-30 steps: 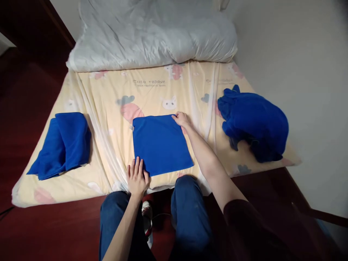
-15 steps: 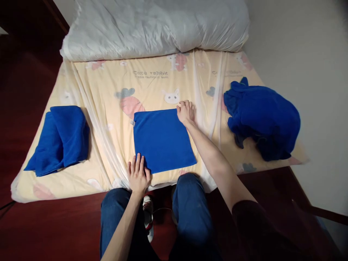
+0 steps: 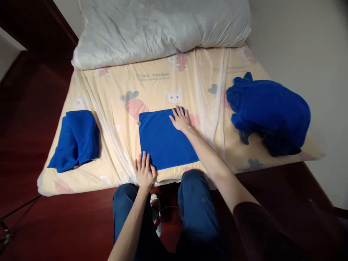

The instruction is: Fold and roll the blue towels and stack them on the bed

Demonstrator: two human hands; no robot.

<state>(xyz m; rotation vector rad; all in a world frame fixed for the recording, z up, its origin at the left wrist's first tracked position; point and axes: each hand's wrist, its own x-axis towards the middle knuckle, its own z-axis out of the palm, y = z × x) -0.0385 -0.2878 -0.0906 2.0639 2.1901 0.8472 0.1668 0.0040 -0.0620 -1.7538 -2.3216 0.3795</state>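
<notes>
A square blue cloth lies spread flat on the bed in front of me, with a small pale tag at its left edge. My left hand rests on the cloth's near left corner, fingers extended. Across the far right corner lies my right hand, its fingers spread and the palm down on the fabric. Neither hand grips anything. To the left sits a stack of folded blue cloths. A heaped pile of crumpled blue cloths is on the right.
Under everything is a yellow sheet printed with rabbits and carrots, with a sheer, creased cover over it. A thick rolled grey quilt lines the far side. My knees touch the near edge; a wall stands at the right.
My right hand has shifted slightly left, from the cloth's far right corner edge onto its surface, fingers now spread. The left hand stays at the near corner. The view has turned a little.
</notes>
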